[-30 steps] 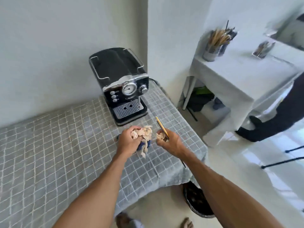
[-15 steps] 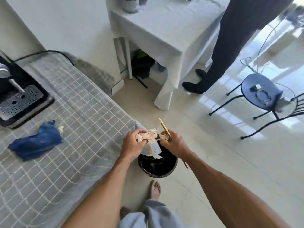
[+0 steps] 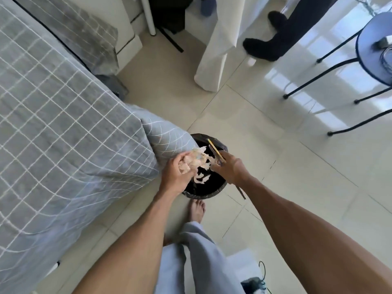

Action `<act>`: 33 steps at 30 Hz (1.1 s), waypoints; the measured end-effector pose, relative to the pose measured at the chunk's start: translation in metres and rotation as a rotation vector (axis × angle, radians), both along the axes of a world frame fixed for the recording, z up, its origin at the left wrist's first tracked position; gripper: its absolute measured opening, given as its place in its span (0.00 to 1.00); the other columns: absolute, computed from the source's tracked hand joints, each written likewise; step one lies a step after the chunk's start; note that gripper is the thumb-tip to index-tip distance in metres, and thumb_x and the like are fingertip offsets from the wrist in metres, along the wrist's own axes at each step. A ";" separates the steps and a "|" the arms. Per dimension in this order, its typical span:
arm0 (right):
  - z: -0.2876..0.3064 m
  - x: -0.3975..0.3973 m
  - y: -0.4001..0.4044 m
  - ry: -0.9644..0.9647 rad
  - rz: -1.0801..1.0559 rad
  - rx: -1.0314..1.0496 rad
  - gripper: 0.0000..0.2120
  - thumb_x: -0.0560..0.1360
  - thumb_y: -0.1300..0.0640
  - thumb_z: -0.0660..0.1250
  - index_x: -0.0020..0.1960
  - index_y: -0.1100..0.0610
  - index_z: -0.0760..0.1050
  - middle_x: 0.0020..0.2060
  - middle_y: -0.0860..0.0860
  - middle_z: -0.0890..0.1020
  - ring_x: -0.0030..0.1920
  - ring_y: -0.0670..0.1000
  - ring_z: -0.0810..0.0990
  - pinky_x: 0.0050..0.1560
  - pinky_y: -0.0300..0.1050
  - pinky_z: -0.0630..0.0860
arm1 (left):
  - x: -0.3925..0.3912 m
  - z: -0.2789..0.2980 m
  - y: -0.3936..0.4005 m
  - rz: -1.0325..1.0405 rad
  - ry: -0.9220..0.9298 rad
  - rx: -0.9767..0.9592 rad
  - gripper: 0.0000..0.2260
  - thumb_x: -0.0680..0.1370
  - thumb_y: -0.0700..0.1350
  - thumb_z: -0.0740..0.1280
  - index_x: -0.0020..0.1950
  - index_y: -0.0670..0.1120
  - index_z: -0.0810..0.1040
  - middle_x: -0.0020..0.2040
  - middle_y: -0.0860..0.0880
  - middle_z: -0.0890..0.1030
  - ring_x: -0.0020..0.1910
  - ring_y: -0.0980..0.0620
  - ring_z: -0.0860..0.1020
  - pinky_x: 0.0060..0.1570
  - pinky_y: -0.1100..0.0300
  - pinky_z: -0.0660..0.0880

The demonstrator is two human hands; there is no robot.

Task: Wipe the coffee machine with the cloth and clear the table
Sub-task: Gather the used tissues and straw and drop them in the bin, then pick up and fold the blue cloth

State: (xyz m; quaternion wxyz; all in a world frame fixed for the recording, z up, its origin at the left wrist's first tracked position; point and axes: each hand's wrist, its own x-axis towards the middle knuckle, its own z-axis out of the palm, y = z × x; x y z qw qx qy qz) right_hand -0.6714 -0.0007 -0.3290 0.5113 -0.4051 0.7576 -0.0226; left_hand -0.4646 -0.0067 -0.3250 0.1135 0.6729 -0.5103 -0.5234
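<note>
Both hands hover over a round black bin lined with a dark bag, on the floor at the table's corner. My left hand grips a bundle of pale crumpled scraps; loose pieces hang or drop below it, inside the bin's mouth. My right hand holds a thin yellow stick and touches the scraps from the right. The table with its grey checked cloth fills the left. The coffee machine and the blue cloth are out of view.
My bare foot stands just in front of the bin. Another person's dark-clad legs are at the top right beside a white-draped table. A blue round stool with black legs stands at the far right.
My view has swung from the table top down to the floor. Both hands carried the scraps and the stick off the table and lowered them over the bin; pieces now dangle into it.
</note>
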 end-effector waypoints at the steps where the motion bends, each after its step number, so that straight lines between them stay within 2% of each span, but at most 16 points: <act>1: -0.011 0.000 -0.001 -0.053 -0.047 0.050 0.22 0.79 0.55 0.69 0.71 0.45 0.71 0.35 0.50 0.81 0.26 0.49 0.78 0.26 0.42 0.76 | -0.001 -0.010 0.001 -0.002 0.001 0.012 0.27 0.70 0.46 0.80 0.67 0.58 0.78 0.57 0.58 0.81 0.52 0.56 0.81 0.54 0.63 0.77; 2: -0.022 -0.001 -0.002 -0.097 -0.087 0.085 0.26 0.80 0.56 0.69 0.75 0.44 0.67 0.35 0.50 0.82 0.28 0.50 0.80 0.29 0.42 0.78 | -0.002 -0.019 0.002 0.005 0.011 0.025 0.29 0.70 0.46 0.80 0.69 0.59 0.77 0.59 0.58 0.80 0.55 0.56 0.81 0.57 0.61 0.77; 3: -0.029 0.001 -0.004 -0.117 -0.105 0.108 0.31 0.79 0.55 0.72 0.78 0.44 0.64 0.40 0.52 0.84 0.34 0.53 0.83 0.36 0.46 0.81 | -0.003 -0.027 0.003 0.016 0.025 0.038 0.30 0.70 0.46 0.80 0.69 0.59 0.76 0.59 0.60 0.78 0.57 0.56 0.79 0.60 0.60 0.76; 5: -0.042 0.000 -0.004 -0.055 -0.086 0.098 0.37 0.76 0.52 0.75 0.80 0.45 0.62 0.56 0.54 0.83 0.51 0.55 0.83 0.55 0.47 0.81 | -0.004 -0.035 0.005 0.044 0.043 0.075 0.32 0.70 0.46 0.80 0.71 0.61 0.74 0.61 0.62 0.75 0.61 0.59 0.76 0.64 0.61 0.73; 8: -0.045 0.001 0.003 -0.085 -0.136 0.087 0.34 0.76 0.55 0.76 0.79 0.49 0.66 0.64 0.51 0.79 0.58 0.51 0.81 0.64 0.41 0.75 | -0.006 -0.040 0.008 0.084 0.082 0.126 0.33 0.71 0.44 0.79 0.73 0.62 0.72 0.68 0.55 0.76 0.66 0.55 0.77 0.69 0.54 0.73; 10: -0.043 0.000 0.008 -0.053 -0.109 0.120 0.30 0.76 0.55 0.74 0.76 0.51 0.70 0.64 0.52 0.79 0.60 0.52 0.81 0.63 0.40 0.75 | -0.008 -0.038 0.012 0.088 0.085 0.152 0.33 0.72 0.45 0.78 0.73 0.63 0.71 0.73 0.53 0.75 0.67 0.52 0.78 0.69 0.51 0.74; 14: -0.020 -0.005 0.014 -0.023 -0.035 0.136 0.22 0.76 0.51 0.73 0.69 0.51 0.76 0.58 0.52 0.84 0.57 0.53 0.83 0.61 0.45 0.80 | -0.010 -0.017 0.016 0.119 0.116 0.152 0.31 0.74 0.44 0.77 0.73 0.62 0.71 0.72 0.53 0.75 0.63 0.50 0.80 0.62 0.57 0.76; 15: -0.011 -0.005 0.015 -0.036 -0.041 0.122 0.21 0.76 0.52 0.73 0.68 0.51 0.77 0.56 0.51 0.84 0.55 0.52 0.84 0.58 0.43 0.81 | -0.009 -0.008 0.016 0.121 0.122 0.144 0.31 0.74 0.44 0.78 0.73 0.62 0.71 0.72 0.53 0.76 0.63 0.50 0.80 0.61 0.57 0.77; 17: 0.012 -0.004 0.013 -0.051 -0.049 0.067 0.18 0.77 0.56 0.72 0.66 0.53 0.78 0.53 0.50 0.83 0.51 0.51 0.82 0.46 0.31 0.79 | -0.006 0.013 0.014 0.119 0.133 0.126 0.32 0.73 0.45 0.78 0.73 0.62 0.70 0.71 0.54 0.76 0.60 0.52 0.81 0.57 0.60 0.77; 19: 0.042 0.001 0.008 -0.064 -0.039 -0.004 0.16 0.78 0.60 0.71 0.66 0.55 0.78 0.51 0.51 0.83 0.49 0.51 0.82 0.40 0.27 0.76 | -0.001 0.039 0.009 0.102 0.116 0.093 0.32 0.74 0.47 0.78 0.74 0.61 0.70 0.69 0.56 0.77 0.56 0.56 0.81 0.49 0.69 0.74; 21: 0.070 0.010 -0.003 -0.079 -0.018 -0.081 0.16 0.78 0.60 0.71 0.65 0.57 0.79 0.50 0.51 0.85 0.48 0.52 0.83 0.47 0.35 0.79 | 0.007 0.068 0.003 0.108 0.103 0.053 0.32 0.75 0.48 0.77 0.75 0.61 0.68 0.66 0.59 0.76 0.55 0.58 0.81 0.46 0.72 0.70; 23: 0.103 0.026 -0.016 -0.089 0.026 -0.156 0.14 0.77 0.60 0.70 0.63 0.55 0.80 0.48 0.49 0.85 0.47 0.51 0.83 0.51 0.41 0.80 | 0.019 0.099 -0.003 0.099 0.095 -0.003 0.32 0.76 0.49 0.77 0.76 0.61 0.67 0.65 0.60 0.75 0.54 0.60 0.80 0.48 0.70 0.73; 26: 0.148 0.057 -0.034 -0.142 0.001 -0.282 0.11 0.75 0.59 0.69 0.55 0.49 0.82 0.44 0.47 0.87 0.45 0.51 0.87 0.56 0.54 0.83 | 0.041 0.148 -0.008 0.071 0.085 -0.122 0.31 0.75 0.50 0.76 0.74 0.62 0.67 0.66 0.58 0.77 0.54 0.58 0.81 0.56 0.58 0.80; 27: 0.161 0.070 -0.039 -0.150 0.009 -0.326 0.11 0.74 0.58 0.69 0.53 0.47 0.82 0.43 0.48 0.87 0.45 0.52 0.87 0.56 0.54 0.83 | 0.050 0.166 -0.009 0.082 0.093 -0.166 0.31 0.75 0.49 0.76 0.74 0.62 0.67 0.66 0.57 0.77 0.54 0.58 0.81 0.57 0.55 0.81; 30: 0.218 0.121 -0.048 -0.158 0.093 -0.458 0.11 0.75 0.60 0.70 0.54 0.47 0.81 0.43 0.47 0.86 0.41 0.50 0.86 0.47 0.47 0.84 | 0.088 0.222 -0.006 0.141 0.127 -0.270 0.30 0.77 0.45 0.75 0.74 0.61 0.68 0.66 0.57 0.77 0.53 0.59 0.82 0.54 0.58 0.82; 33: 0.268 0.175 -0.052 -0.183 0.230 -0.543 0.10 0.79 0.64 0.69 0.61 0.60 0.80 0.44 0.54 0.84 0.38 0.50 0.81 0.34 0.32 0.77 | 0.144 0.266 0.005 0.221 0.091 -0.347 0.30 0.77 0.47 0.75 0.75 0.60 0.68 0.65 0.57 0.77 0.50 0.60 0.82 0.45 0.64 0.80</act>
